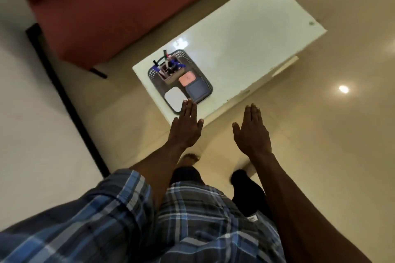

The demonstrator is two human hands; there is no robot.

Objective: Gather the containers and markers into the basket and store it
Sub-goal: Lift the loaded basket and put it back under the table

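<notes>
The basket [180,78] sits on the near end of the white table [245,34]. The box lids and a cup of markers [168,68] are already inside it, so only carrying is left. Both hands are flat with straight fingers and hold nothing. The left hand [186,127] reaches near the basket; the right hand [251,132] is farther off. A red sofa [102,6] stands behind the table on a shiny floor [342,134].
</notes>
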